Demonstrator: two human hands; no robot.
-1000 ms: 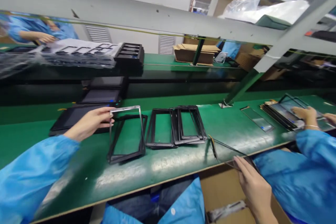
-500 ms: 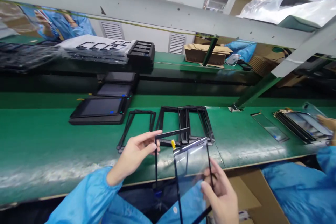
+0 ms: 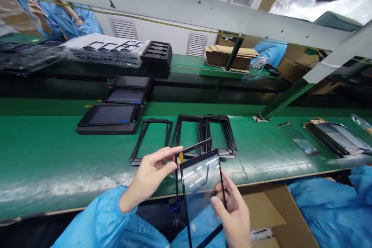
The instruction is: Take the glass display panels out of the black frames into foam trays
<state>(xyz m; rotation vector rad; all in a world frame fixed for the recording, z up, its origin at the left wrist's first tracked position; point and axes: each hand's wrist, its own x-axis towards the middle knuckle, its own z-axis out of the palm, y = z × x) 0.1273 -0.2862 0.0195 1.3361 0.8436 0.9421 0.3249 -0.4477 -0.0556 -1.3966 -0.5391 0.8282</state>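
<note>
Your left hand (image 3: 149,178) pinches a thin black frame (image 3: 194,147) beside its yellow tab (image 3: 181,157), thumb and fingers closed on it, while your right hand (image 3: 232,217) holds a glass touch panel (image 3: 200,186) upright just in front, fingers spread behind it and thumb at its lower edge. Keep your grip on the black borders, off the clear glass. Farther out on the green bench (image 3: 58,143), more black frames (image 3: 215,135) lie at 12 o'clock, dark tablets (image 3: 107,115) at 11, and stacked glass panels (image 3: 334,137) at 2.

Bright glare on workbench (image 3: 46,186), warped edges
</note>
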